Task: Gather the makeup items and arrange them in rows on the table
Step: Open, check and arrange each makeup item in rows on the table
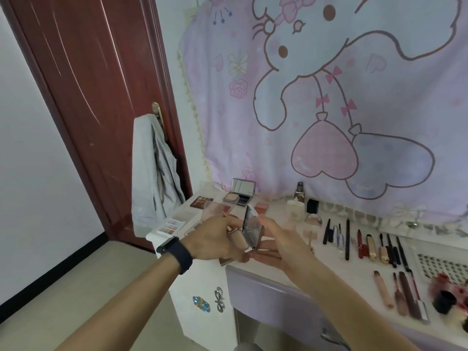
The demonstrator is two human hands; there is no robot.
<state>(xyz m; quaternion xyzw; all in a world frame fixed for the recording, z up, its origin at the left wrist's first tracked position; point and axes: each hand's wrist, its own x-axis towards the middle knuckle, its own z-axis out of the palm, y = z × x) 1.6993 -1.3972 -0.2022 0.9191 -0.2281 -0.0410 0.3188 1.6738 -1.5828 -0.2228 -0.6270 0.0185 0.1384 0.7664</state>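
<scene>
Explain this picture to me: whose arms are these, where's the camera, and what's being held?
No machine here: a person works bare-handed, and the single camera sits on their head, looking forward and down. The left hand grips an open silver compact; the right hand touches its other side with fairly straight fingers. On the white table lie eyeshadow palettes at the left, bottles at the back, and rows of pencils and tubes at the right.

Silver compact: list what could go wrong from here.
1. The silver compact is open and tilted, held by the left hand near the front edge of the table; a slip could drop it to the floor.
2. The right hand is close to the glass bottles; setting the compact down carelessly might knock them.
</scene>
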